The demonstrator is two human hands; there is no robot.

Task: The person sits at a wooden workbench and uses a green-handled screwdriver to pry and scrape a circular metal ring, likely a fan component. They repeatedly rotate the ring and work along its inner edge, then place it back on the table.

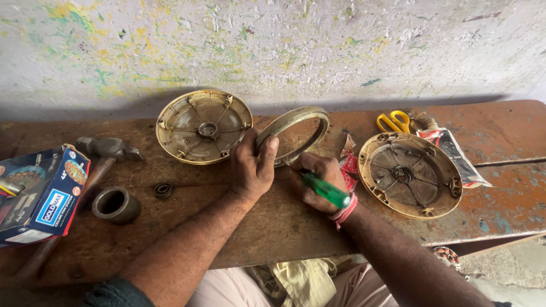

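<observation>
My left hand (252,165) grips a cream metal ring (296,120) and holds it tilted on edge on the worn brown bench (273,222). My right hand (317,181) holds a green-handled screwdriver (326,190) with its tip down at the ring's lower rim. A cream round fan cover (203,126) lies dished side up just behind my left hand. A second round cover (410,174) lies to the right of my right hand.
A blue cardboard box (41,196) sits at the left edge, with a hammer (105,150), a short metal sleeve (116,204) and a small bearing (164,189) beside it. Yellow-handled scissors (393,121) and a printed plastic packet (452,153) lie at the back right. A paint-flecked wall rises behind the bench.
</observation>
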